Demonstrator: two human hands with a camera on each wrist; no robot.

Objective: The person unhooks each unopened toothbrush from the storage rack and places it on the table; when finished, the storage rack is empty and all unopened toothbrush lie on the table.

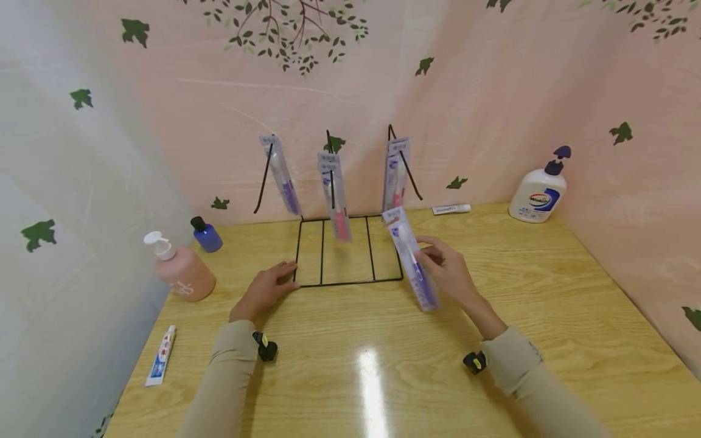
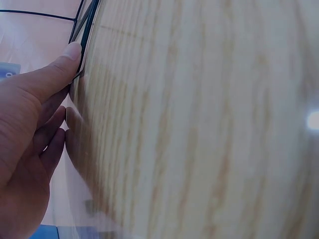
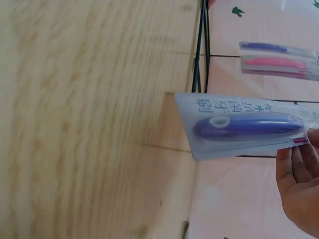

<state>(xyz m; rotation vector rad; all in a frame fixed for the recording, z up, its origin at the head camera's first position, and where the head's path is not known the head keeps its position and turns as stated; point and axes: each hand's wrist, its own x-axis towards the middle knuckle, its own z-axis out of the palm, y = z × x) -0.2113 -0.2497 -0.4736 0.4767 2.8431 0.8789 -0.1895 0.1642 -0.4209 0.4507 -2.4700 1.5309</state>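
The sleeves lay nearest; above the table (image 1: pixel 547 304), the right hand (image 1: pixel 451 271) pinched a packaged purple toothbrush (image 1: pixel 413 264), its long axis tilted, head up toward the wire rack (image 1: pixel 350 281). The left hand (image 1: pixel 268 289) rested flat, fingers straight, touching the rack's base.

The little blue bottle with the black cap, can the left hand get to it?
Probably yes. The small blue plastic bottle stands on bare wooden tabletop, left of the left hand, with nothing between them.
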